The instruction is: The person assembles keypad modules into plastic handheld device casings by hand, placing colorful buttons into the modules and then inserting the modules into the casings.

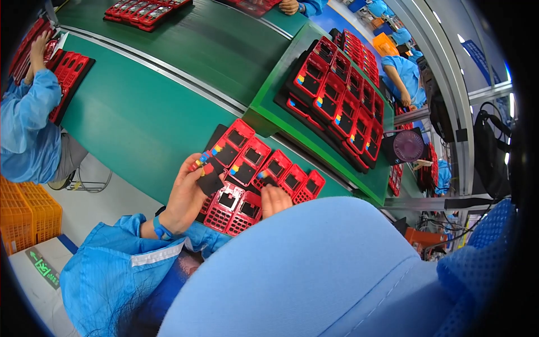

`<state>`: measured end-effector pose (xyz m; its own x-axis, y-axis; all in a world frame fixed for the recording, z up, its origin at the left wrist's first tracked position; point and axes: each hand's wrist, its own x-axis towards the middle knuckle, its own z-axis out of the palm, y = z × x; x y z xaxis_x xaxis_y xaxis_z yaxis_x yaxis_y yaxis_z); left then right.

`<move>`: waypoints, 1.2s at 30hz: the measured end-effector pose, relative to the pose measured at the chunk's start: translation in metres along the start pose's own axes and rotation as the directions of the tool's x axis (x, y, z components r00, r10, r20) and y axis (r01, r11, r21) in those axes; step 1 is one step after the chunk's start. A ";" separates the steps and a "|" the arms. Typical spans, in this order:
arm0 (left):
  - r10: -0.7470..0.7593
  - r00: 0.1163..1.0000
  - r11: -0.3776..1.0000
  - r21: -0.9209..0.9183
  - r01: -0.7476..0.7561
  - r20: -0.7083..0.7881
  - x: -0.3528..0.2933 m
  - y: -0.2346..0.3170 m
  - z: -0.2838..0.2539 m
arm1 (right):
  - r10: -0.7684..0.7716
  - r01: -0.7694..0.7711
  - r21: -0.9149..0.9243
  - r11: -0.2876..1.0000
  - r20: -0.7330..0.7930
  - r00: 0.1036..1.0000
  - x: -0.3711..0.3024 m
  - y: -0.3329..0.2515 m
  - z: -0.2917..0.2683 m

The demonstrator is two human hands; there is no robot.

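My left hand (183,194) is closed around several flat black pieces (210,182) with red, yellow and blue ends, above the left side of a tray. In that tray lie red phone housings (251,159) in rows, their keypad holes and square screen openings facing up. Two of the upper housings carry a black piece with a coloured end. My right hand (274,200) rests over the middle housings, fingers together at a small dark piece (268,181) with a bluish end. The blue cap brim (303,264) hides the right wrist and forearm.
A green raised stand (264,104) at right bears stacked trays of red housings (342,106). Behind the green bench (135,112) runs a dark green conveyor (185,42) carrying more trays. A co-worker's arm (39,90) is at left, above orange crates (31,213). A small fan (407,146) stands at right.
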<state>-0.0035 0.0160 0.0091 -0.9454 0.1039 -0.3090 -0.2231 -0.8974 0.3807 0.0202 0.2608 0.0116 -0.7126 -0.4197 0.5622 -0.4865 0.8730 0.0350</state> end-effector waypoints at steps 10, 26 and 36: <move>0.003 1.000 1.000 -0.004 -0.003 0.020 -0.004 0.000 -0.007 | -0.278 0.286 -0.091 0.954 0.091 0.956 -0.014 0.004 0.001; -0.034 0.998 0.999 0.009 0.033 0.059 0.000 -0.002 -0.005 | -0.294 0.294 0.003 0.956 0.043 0.955 0.010 0.018 -0.012; -0.044 0.998 0.999 0.015 0.043 0.042 0.000 -0.001 -0.003 | -0.059 0.014 0.186 0.983 0.241 0.969 0.000 0.017 -0.008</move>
<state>-0.0022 0.0157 0.0062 -0.9439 0.1611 -0.2883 -0.2671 -0.8857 0.3798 0.0157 0.2780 0.0189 -0.7834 -0.5181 0.3434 -0.5816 0.8058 -0.1113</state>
